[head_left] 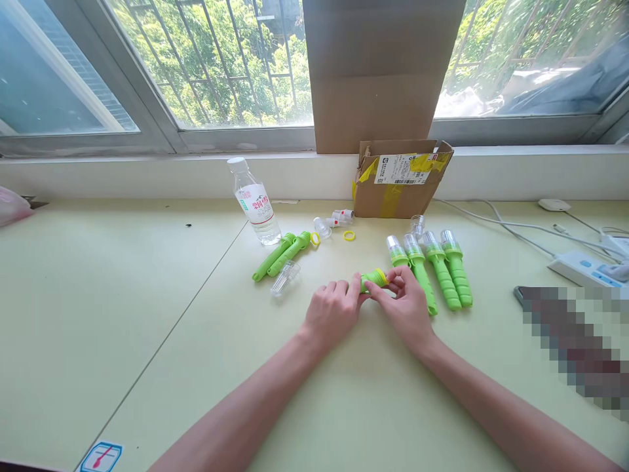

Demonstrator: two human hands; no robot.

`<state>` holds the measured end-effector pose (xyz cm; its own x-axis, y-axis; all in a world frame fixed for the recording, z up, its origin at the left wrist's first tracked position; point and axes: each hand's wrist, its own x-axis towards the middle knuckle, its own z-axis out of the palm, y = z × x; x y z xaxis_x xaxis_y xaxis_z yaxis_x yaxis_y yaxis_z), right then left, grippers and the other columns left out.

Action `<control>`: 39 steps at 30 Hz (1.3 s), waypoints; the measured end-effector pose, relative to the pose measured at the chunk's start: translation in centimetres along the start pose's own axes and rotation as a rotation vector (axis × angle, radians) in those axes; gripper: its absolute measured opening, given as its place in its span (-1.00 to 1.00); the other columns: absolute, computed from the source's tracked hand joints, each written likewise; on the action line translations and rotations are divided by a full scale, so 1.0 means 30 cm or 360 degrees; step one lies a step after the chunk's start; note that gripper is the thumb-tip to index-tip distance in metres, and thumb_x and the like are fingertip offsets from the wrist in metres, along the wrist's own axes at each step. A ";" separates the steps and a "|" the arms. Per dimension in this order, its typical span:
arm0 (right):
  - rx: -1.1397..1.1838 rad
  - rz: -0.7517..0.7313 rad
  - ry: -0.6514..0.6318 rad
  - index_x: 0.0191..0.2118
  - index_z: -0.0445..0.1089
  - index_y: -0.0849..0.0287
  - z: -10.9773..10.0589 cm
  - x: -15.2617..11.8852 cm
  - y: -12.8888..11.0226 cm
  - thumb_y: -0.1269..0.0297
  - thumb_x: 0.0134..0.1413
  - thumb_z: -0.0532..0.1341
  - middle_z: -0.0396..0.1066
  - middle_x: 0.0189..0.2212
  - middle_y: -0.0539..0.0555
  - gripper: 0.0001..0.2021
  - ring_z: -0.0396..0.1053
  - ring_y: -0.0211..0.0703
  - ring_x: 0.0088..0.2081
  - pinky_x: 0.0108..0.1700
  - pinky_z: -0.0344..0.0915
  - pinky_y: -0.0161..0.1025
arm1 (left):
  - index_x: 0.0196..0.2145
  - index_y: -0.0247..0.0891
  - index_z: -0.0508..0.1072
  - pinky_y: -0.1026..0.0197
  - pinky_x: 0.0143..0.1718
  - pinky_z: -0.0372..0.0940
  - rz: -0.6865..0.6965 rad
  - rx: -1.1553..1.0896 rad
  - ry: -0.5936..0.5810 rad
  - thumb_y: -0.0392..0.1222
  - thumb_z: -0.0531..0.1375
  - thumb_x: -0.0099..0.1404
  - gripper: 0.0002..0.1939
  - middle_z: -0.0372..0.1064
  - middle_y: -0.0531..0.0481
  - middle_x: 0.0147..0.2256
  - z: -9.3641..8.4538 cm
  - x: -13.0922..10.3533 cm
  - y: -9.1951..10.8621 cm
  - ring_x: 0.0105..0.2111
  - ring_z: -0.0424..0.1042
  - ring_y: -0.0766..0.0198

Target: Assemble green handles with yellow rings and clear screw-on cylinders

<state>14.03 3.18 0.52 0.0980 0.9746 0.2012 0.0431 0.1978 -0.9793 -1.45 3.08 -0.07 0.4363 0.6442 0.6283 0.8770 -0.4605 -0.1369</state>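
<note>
Between my hands lies a green ribbed plastic handle (372, 281) with a yellow ring (382, 276) around its right end. My left hand (335, 305) is closed around the handle's left part, which the fingers hide. At the other end, my right hand (405, 301) pinches the yellow ring with thumb and fingers. Right of it rest several green handles with clear caps (445, 272). To the left lie two green handles without caps (282, 255) and a loose clear cap (285, 278). Behind my hands is a loose yellow ring (348, 235).
A water bottle (255, 203) stands at the back left. Small clear plastic parts (339, 219) lie near an open cardboard box (398, 187) by the window. On the right are white cables, a power strip (584, 269) and a blurred-out dark object (570, 341).
</note>
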 end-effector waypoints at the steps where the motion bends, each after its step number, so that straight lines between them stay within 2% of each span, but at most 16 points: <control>1: -0.0005 0.0008 -0.0004 -0.35 0.19 0.07 0.000 -0.001 0.000 0.06 -0.11 0.41 0.38 -0.42 -0.03 -0.61 0.47 -0.09 -0.27 -0.25 0.49 -0.14 | -0.06 -0.37 0.42 0.19 -0.55 0.16 -0.0007 0.0000 -0.0010 -0.06 0.06 0.43 -0.67 0.43 -0.05 -0.50 0.000 0.000 0.000 -0.53 0.43 0.19; 5: -0.0041 -0.0002 0.0002 -0.34 0.19 0.07 0.002 -0.003 0.001 0.07 -0.08 0.40 0.41 -0.41 -0.01 -0.63 0.47 -0.09 -0.26 -0.27 0.46 -0.19 | -0.08 -0.34 0.41 0.19 -0.56 0.15 -0.0056 -0.0021 -0.0101 -0.04 0.06 0.43 -0.68 0.44 -0.04 -0.48 -0.004 0.000 0.003 -0.50 0.43 0.18; 12: -0.0064 0.0017 0.0026 -0.36 0.21 0.09 0.007 -0.006 0.002 0.07 -0.11 0.41 0.37 -0.41 -0.01 -0.63 0.47 -0.10 -0.27 -0.31 0.45 -0.22 | -0.31 -0.27 0.38 0.19 -0.59 0.09 -0.0142 -0.0109 -0.0282 -0.08 0.04 0.43 -0.75 0.42 -0.05 -0.47 -0.015 0.008 0.012 -0.46 0.41 0.17; 15: -0.0037 0.0052 0.0039 -0.36 0.22 0.10 0.009 -0.012 0.001 0.07 -0.12 0.42 0.36 -0.41 -0.02 -0.62 0.47 -0.10 -0.27 -0.28 0.47 -0.19 | -0.30 -0.26 0.38 0.20 -0.58 0.09 -0.0184 -0.0178 -0.0396 -0.08 0.01 0.44 -0.74 0.43 -0.07 -0.42 -0.019 0.015 0.007 -0.41 0.42 0.17; 18: 0.0023 0.0054 0.0096 -0.37 0.22 0.11 0.013 -0.017 -0.002 0.09 -0.09 0.41 0.38 -0.37 0.00 -0.64 0.47 -0.11 -0.26 -0.19 0.48 -0.13 | -0.21 -0.24 0.36 0.22 -0.55 0.10 -0.0204 -0.0335 -0.0454 -0.05 0.02 0.44 -0.77 0.45 -0.06 -0.36 -0.027 0.021 -0.005 -0.36 0.44 0.17; 21: 0.0074 0.0031 0.0162 -0.35 0.23 0.11 0.018 -0.019 -0.003 0.10 -0.08 0.41 0.42 -0.30 0.04 -0.65 0.48 -0.08 -0.21 -0.18 0.49 -0.09 | -0.12 -0.22 0.30 0.25 -0.52 0.11 -0.0224 -0.0561 -0.0376 -0.08 -0.02 0.46 -0.80 0.47 -0.02 -0.35 -0.033 0.026 -0.016 -0.37 0.46 0.20; 25: 0.0097 0.0058 0.0165 -0.33 0.24 0.11 0.021 -0.022 0.002 0.09 -0.08 0.40 0.45 -0.24 0.08 -0.65 0.48 -0.02 -0.16 -0.18 0.51 -0.01 | -0.28 -0.22 0.25 0.27 -0.56 0.02 -0.0378 -0.0650 -0.0264 -0.24 -0.15 0.47 -0.77 0.36 0.07 -0.55 -0.023 0.029 -0.022 -0.59 0.37 0.27; 30: 0.0041 0.0019 0.0182 -0.33 0.26 0.12 0.026 -0.030 0.005 0.10 -0.08 0.41 0.46 -0.24 0.10 -0.65 0.49 -0.02 -0.17 -0.19 0.53 -0.02 | -0.39 -0.20 0.20 0.26 -0.59 -0.07 -0.0490 -0.0617 -0.0203 -0.18 -0.09 0.47 -0.75 0.30 0.09 -0.61 -0.008 0.030 -0.023 -0.67 0.28 0.30; 34: 0.0062 -0.0003 0.0190 -0.33 0.26 0.12 0.028 -0.030 0.005 0.12 -0.09 0.42 0.47 -0.24 0.09 -0.66 0.50 -0.02 -0.16 -0.18 0.53 -0.02 | -0.37 -0.20 0.21 0.29 -0.58 -0.01 -0.0502 -0.0651 -0.0176 -0.12 -0.06 0.47 -0.76 0.34 0.10 -0.57 -0.012 0.026 -0.020 -0.64 0.31 0.34; 37: 0.0114 0.0005 0.0225 -0.33 0.27 0.12 0.025 -0.023 0.002 0.13 -0.09 0.42 0.47 -0.25 0.08 -0.66 0.50 -0.02 -0.16 -0.16 0.53 0.01 | -0.20 -0.21 0.24 0.29 -0.55 0.07 -0.0386 -0.0700 -0.0115 -0.11 0.03 0.41 -0.87 0.43 0.05 -0.45 -0.019 0.022 -0.013 -0.53 0.40 0.30; 39: 0.0165 0.0012 0.0255 -0.32 0.27 0.12 0.022 -0.017 -0.002 0.14 -0.09 0.42 0.47 -0.28 0.06 -0.66 0.50 -0.04 -0.18 -0.16 0.53 0.03 | -0.13 -0.22 0.24 0.28 -0.52 0.11 -0.0272 -0.0690 -0.0067 -0.12 0.12 0.35 -0.80 0.45 0.02 -0.37 -0.020 0.020 -0.010 -0.44 0.45 0.25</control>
<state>13.32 2.72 0.45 0.2556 0.9486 0.1866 -0.0598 0.2081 -0.9763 -1.55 3.24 0.80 0.3086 0.7533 0.5808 0.7760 -0.5525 0.3043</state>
